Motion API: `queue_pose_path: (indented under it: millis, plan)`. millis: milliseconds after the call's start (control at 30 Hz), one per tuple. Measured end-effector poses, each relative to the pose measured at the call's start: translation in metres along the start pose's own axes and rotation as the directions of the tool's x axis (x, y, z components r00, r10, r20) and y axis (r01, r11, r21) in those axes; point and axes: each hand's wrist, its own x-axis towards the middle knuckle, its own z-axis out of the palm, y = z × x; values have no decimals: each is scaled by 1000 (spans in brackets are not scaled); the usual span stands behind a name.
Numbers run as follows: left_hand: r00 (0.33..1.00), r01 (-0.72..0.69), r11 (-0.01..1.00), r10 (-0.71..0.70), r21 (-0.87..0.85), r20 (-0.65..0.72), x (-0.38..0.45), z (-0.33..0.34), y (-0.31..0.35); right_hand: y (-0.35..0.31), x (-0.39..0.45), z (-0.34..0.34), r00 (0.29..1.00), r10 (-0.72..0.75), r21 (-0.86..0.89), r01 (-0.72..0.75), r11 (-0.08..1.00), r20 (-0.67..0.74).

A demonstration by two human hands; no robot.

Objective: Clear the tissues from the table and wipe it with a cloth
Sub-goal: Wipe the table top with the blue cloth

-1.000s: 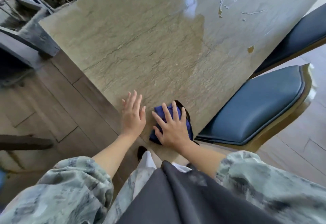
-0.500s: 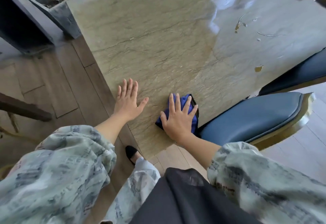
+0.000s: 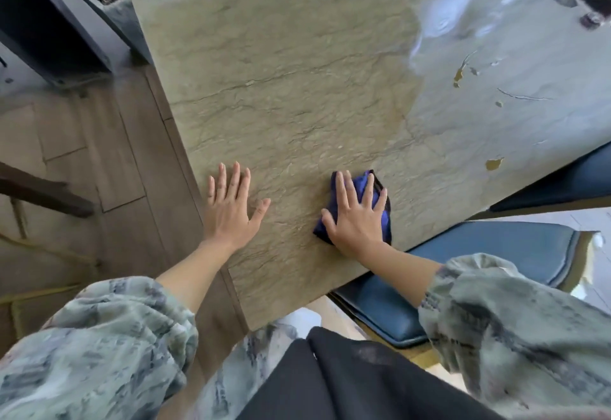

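A beige stone table (image 3: pixel 297 89) fills the middle of the head view. A folded blue cloth (image 3: pixel 370 188) lies near the table's right front edge. My right hand (image 3: pixel 355 214) presses flat on the cloth with straight spread fingers. My left hand (image 3: pixel 231 204) rests flat on the bare tabletop near the left edge, fingers straight. Yellowish spill marks (image 3: pixel 494 163) and thin wet streaks (image 3: pixel 459 75) show on the shiny right part of the table. No tissues are visible.
A blue padded chair (image 3: pixel 479 261) is tucked under the table's right side, with another (image 3: pixel 562 185) behind it. A grey planter (image 3: pixel 122 13) and a dark panel (image 3: pixel 43 23) stand at the far left on the wood floor (image 3: pixel 99 155).
My right hand has slid the blue cloth a little away from the near corner, further onto the table. My left hand stays flat near the left edge. The view has shifted.
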Motion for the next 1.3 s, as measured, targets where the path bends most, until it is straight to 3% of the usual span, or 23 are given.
queue_pose_path:
  millis: [67,133,200,233,267,300,367,433,500,567,600,667,733,800,833,867,933,1033,1100,1133,1200,1233,1300]
  plan:
    - [1000,4,1000,-4,7,-25,0,0,0,1,-9,1,955,-297,-71,297,952,13]
    - [999,-1,1000,0,-14,-38,0,1,1,16,-6,-6,755,-649,-115,656,746,96]
    - [999,7,1000,-8,-30,-43,-1,3,1,39,12,-15,539,-823,-134,842,522,179]
    - [999,12,999,-14,-35,-42,0,3,1,54,24,-18,482,-852,-140,876,462,203]
    - [999,15,999,-17,-41,-39,0,3,1,69,37,-21,474,-854,-150,880,451,213]
    - [999,17,999,-19,-41,-36,0,3,1,82,47,-24,525,-826,-168,850,499,206]
    - [999,22,999,-23,-29,-32,0,2,1,94,57,-24,745,-654,-194,666,720,129]
    - [999,27,999,-27,-23,-23,-1,2,1,80,58,-19,940,-340,-122,341,932,37]
    - [999,33,999,-33,-26,-20,-1,1,2,43,56,-12,1000,26,2,-26,1000,-8]
    - [999,39,999,-39,-12,-4,-1,1,2,6,50,-8,979,202,29,-203,979,21]
    - [999,40,999,-40,-5,6,-1,0,2,-6,45,-5,988,155,-1,-155,988,19]
    - [999,39,999,-39,9,20,-2,-1,3,-6,30,-4,981,-194,-74,195,978,32]
    - [998,47,999,-47,2,34,-2,-1,3,21,27,-9,779,-620,-112,627,771,88]
    - [997,55,998,-55,0,50,-2,0,3,68,40,-19,539,-827,-154,841,519,161]
    - [997,53,999,-53,8,53,-2,1,3,94,51,-23,492,-850,-180,868,463,187]
    - [997,51,999,-51,8,54,-2,0,2,119,60,-27,498,-844,-203,864,461,200]
    - [997,73,997,-72,-27,39,3,-6,5,154,71,-33,646,-740,-217,762,610,188]
    - [977,209,976,-211,-56,-19,13,-14,27,142,68,-28,908,-407,-114,417,902,96]
    - [949,307,948,-311,-82,-50,16,-12,55,105,61,-22,980,-192,-60,195,979,56]
    - [936,338,933,-346,-121,-59,15,-9,72,88,55,-21,986,-156,-59,159,985,63]
    - [920,366,913,-384,-180,-74,11,-2,107,77,41,-18,944,-318,-95,326,941,85]
    - [917,366,909,-389,-197,-90,10,1,123,84,35,-17,867,-488,-113,497,860,101]
    - [913,361,908,-391,-213,-116,11,6,152,115,34,-23,579,-800,-111,815,568,157]
